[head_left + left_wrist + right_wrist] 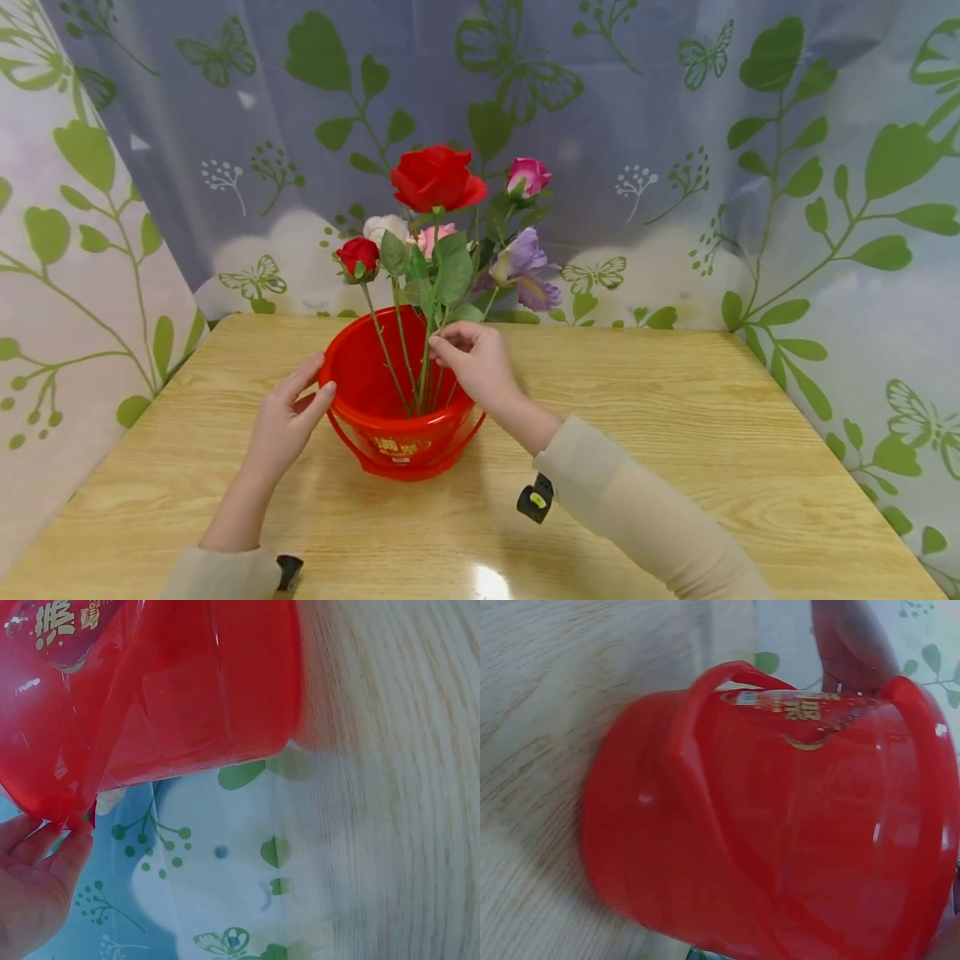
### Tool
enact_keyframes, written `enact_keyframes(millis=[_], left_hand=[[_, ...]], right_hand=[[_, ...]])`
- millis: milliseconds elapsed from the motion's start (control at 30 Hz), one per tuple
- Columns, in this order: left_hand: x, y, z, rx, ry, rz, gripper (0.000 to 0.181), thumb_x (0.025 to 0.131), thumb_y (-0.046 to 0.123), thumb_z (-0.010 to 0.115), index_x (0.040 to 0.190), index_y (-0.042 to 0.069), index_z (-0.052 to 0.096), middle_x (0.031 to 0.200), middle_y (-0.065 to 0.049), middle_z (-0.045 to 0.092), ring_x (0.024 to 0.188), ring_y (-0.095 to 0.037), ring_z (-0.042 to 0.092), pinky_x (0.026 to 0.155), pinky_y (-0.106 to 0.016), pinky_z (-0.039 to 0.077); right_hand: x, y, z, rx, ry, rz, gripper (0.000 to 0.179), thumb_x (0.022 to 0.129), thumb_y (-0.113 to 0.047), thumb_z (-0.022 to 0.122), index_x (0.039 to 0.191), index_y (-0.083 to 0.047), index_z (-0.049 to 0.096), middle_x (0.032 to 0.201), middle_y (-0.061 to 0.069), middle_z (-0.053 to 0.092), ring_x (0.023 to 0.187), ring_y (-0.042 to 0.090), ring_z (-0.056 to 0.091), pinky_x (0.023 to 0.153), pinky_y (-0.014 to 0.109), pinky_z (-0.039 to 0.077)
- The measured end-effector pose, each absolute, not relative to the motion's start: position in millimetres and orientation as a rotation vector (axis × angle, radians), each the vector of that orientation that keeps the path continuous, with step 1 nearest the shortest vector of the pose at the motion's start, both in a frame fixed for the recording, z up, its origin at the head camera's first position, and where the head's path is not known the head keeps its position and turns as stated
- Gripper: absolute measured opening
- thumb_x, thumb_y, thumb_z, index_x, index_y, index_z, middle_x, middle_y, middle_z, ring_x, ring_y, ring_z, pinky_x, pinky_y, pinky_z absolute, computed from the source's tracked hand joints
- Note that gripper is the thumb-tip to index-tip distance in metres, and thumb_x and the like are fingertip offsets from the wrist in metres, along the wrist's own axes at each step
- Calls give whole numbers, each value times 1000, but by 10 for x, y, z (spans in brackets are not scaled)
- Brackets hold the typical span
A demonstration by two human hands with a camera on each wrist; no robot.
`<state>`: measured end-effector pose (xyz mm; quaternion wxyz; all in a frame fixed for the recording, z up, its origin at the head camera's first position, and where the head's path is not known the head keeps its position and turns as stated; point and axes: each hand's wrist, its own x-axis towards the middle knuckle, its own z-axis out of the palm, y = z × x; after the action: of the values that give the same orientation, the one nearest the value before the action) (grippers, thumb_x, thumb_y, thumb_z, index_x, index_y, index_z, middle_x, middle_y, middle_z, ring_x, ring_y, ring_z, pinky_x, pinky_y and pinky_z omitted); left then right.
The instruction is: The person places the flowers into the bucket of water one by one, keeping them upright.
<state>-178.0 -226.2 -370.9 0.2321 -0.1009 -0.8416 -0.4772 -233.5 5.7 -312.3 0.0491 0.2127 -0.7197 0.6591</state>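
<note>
A red plastic bucket [352, 367] stands on the table with several artificial flowers leaning inside it. At its left rim my left hand [279, 429] grips the edge between thumb and fingers; the left wrist view shows those fingertips [73, 844] at the rim. My right hand [483, 367] reaches over the right rim and pinches the green stem of the large red rose [437, 179]. Around that rose are a small red rose [358, 257], a white flower [386, 227], a pink flower [435, 239], a magenta rosebud [528, 177] and a purple iris [525, 267].
The bucket's red handle [347, 442] hangs down along its front, beside a gold-lettered label [802, 712]. Light wood-grain tabletop [637, 433] spreads around the bucket. Behind it hangs a curtain [600, 108] printed with leaves and butterflies.
</note>
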Motion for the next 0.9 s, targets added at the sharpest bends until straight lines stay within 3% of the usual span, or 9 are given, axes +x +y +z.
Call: enact_keyframes(millis=[133,333,633,900], left_hand=[[-1777,-2263,-3710,-274,-2320,-1310,46,88,14,55,127,-7,42,129,-19,43,113,-31,45,79,-19,44],[-1778,-2268,-3712,-277,-2324,-1308,46,88,14,55,128,-6,42,129,-19,43,113,-31,45,80,-31,45],[-1772,-2254,-3689,-303,-2273,-1359,44,86,6,56,126,-7,44,129,-22,42,113,-34,44,78,-11,42],[-1773,-2256,-3710,-295,-2286,-1353,45,87,10,56,127,-7,42,130,-20,42,114,-32,44,78,-9,42]], right_hand=[[-2335,44,-3161,702,-2247,1890,10,82,-2,61,80,7,64,70,15,63,68,31,61,60,25,53],[-2300,50,-3164,793,-2351,1627,7,80,-6,64,78,0,67,68,7,64,59,12,60,55,20,50],[-2284,59,-3183,831,-2460,1388,7,80,-12,65,77,-7,68,69,-2,64,61,5,57,55,17,48],[-2228,58,-3160,879,-2574,1208,10,80,-12,64,77,-5,70,71,0,65,56,6,52,50,16,44]])
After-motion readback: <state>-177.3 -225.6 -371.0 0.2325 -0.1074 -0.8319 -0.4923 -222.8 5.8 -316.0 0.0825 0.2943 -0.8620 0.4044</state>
